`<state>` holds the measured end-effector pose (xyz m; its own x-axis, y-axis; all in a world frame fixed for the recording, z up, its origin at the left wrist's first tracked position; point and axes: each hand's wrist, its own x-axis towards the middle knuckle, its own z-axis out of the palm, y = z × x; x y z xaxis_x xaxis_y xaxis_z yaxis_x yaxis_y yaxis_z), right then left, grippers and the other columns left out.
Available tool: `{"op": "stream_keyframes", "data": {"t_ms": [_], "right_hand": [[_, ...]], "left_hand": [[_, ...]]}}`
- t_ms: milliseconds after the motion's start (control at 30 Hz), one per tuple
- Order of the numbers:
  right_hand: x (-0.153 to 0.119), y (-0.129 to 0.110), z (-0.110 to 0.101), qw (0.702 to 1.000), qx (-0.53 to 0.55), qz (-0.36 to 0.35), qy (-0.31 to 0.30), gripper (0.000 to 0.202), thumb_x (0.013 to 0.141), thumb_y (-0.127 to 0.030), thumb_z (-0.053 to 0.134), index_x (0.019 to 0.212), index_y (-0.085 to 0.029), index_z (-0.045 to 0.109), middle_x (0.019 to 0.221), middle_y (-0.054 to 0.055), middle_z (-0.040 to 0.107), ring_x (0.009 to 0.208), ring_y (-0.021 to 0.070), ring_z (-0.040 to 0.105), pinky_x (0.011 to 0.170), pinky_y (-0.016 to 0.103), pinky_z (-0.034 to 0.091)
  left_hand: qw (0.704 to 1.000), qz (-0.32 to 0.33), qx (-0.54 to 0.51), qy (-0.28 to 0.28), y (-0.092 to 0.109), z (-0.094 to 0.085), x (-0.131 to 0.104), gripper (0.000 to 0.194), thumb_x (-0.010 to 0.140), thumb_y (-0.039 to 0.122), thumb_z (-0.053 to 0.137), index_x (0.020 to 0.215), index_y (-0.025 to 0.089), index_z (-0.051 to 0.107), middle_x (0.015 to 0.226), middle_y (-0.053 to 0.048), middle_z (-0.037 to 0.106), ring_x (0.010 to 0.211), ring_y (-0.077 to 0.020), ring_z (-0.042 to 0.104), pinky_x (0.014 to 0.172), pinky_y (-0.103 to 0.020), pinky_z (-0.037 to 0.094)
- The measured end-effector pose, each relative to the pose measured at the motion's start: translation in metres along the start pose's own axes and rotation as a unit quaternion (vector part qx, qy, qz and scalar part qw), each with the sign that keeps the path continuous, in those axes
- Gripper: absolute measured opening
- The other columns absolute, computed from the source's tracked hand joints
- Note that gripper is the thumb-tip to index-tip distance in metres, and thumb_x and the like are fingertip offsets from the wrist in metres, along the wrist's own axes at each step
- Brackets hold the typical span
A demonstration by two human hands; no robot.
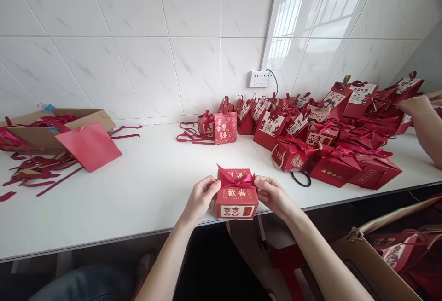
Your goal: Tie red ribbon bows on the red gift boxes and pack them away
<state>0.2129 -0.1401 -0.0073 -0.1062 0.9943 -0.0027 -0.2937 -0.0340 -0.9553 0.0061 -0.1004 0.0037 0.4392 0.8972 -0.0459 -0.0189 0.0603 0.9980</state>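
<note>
A red gift box (237, 199) with white and gold Chinese characters sits near the table's front edge, right in front of me. Across its top runs a dark red ribbon (238, 181) tied in a bow. At the bow's left side, my left hand (203, 195) is closed, thumb and finger pinching the ribbon. My right hand (272, 193) pinches the ribbon at the opposite side, its other fingers curled by the box wall. A bit of twisted cord handle (213, 203) shows beside my left fingers. The exact grip on each ribbon part is partly hidden by the fingertips.
Many red gift boxes (272, 128) crowd the right side; a black hair tie (301, 179) lies before them. Another person's hand (414, 107) reaches in there. A cardboard box (93, 116) of ribbons and a red card (89, 147) are left. Below right stands another carton (366, 264).
</note>
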Motion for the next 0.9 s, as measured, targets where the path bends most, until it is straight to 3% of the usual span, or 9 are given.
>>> {"op": "stream_keyframes", "data": {"t_ms": [233,367,467,567,667,733,800,900], "right_hand": [[0.002,0.011,0.001,0.998,0.069,-0.008,0.004,0.045,0.069,-0.045,0.067,0.057,-0.020,0.031,0.052,-0.010,0.017,0.045,0.0046,0.011,0.045,0.022,0.014],[0.001,0.010,-0.005,0.999,0.025,-0.003,-0.031,0.047,0.069,-0.050,0.066,0.056,-0.020,0.033,0.049,-0.010,0.022,0.044,0.0042,0.016,0.046,0.022,0.017],[0.001,-0.007,-0.023,0.996,-0.046,-0.029,-0.074,0.052,0.064,-0.056,0.068,0.051,-0.020,0.034,0.045,-0.009,0.026,0.042,0.0047,0.020,0.046,0.024,0.019],[0.006,-0.036,-0.035,0.992,-0.055,-0.116,-0.018,0.054,0.066,-0.062,0.063,0.051,-0.020,0.034,0.046,-0.009,0.025,0.043,0.0056,0.021,0.047,0.025,0.024],[0.022,-0.062,-0.020,0.971,-0.185,-0.146,0.028,0.033,0.074,-0.049,0.063,0.065,-0.019,0.052,0.061,-0.003,0.048,0.057,0.0094,0.044,0.058,0.026,0.037],[0.038,-0.069,0.000,0.947,-0.293,-0.125,-0.040,0.027,0.071,-0.042,0.068,0.082,-0.019,0.060,0.087,0.003,0.060,0.077,0.0139,0.055,0.070,0.028,0.043],[0.054,-0.068,0.020,0.929,-0.337,-0.092,-0.120,0.037,0.070,-0.039,0.069,0.101,-0.021,0.058,0.106,0.006,0.060,0.092,0.0176,0.057,0.077,0.031,0.046],[0.067,-0.058,0.040,0.913,-0.372,-0.058,-0.155,0.048,0.075,-0.041,0.063,0.117,-0.021,0.051,0.107,0.009,0.060,0.090,0.0182,0.059,0.073,0.030,0.049]], "left_hand": [[0.999,0.011,-0.051,-0.010,-0.001,0.000,0.004,0.036,0.075,0.048,0.059,0.065,0.017,0.042,0.062,0.003,0.048,0.056,-0.0088,0.043,0.053,-0.021,0.033],[0.999,0.019,-0.051,-0.004,-0.001,-0.001,0.007,0.037,0.074,0.048,0.059,0.065,0.017,0.042,0.061,0.003,0.047,0.055,-0.0084,0.042,0.052,-0.020,0.032],[1.000,0.028,0.004,-0.004,0.005,-0.005,0.007,0.037,0.076,0.048,0.057,0.064,0.017,0.042,0.059,0.005,0.044,0.054,-0.0080,0.039,0.052,-0.020,0.030],[0.997,0.022,0.053,-0.043,0.014,-0.010,0.007,0.038,0.076,0.049,0.056,0.063,0.017,0.044,0.061,0.004,0.046,0.057,-0.0087,0.042,0.056,-0.021,0.032],[0.992,-0.006,0.068,-0.106,0.023,-0.018,0.014,0.037,0.074,0.051,0.059,0.068,0.016,0.050,0.068,0.001,0.054,0.064,-0.0113,0.049,0.062,-0.022,0.036],[0.991,-0.013,0.056,-0.124,0.028,-0.027,0.023,0.037,0.071,0.051,0.061,0.070,0.015,0.052,0.069,0.001,0.055,0.063,-0.0116,0.050,0.061,-0.022,0.037],[0.991,-0.005,0.057,-0.117,0.034,-0.037,0.034,0.039,0.069,0.052,0.064,0.067,0.015,0.049,0.063,0.003,0.051,0.058,-0.0098,0.047,0.058,-0.022,0.035],[0.989,0.016,0.118,-0.091,0.044,-0.050,0.048,0.042,0.068,0.054,0.064,0.065,0.016,0.047,0.064,0.002,0.052,0.059,-0.0102,0.048,0.059,-0.022,0.036]]}}
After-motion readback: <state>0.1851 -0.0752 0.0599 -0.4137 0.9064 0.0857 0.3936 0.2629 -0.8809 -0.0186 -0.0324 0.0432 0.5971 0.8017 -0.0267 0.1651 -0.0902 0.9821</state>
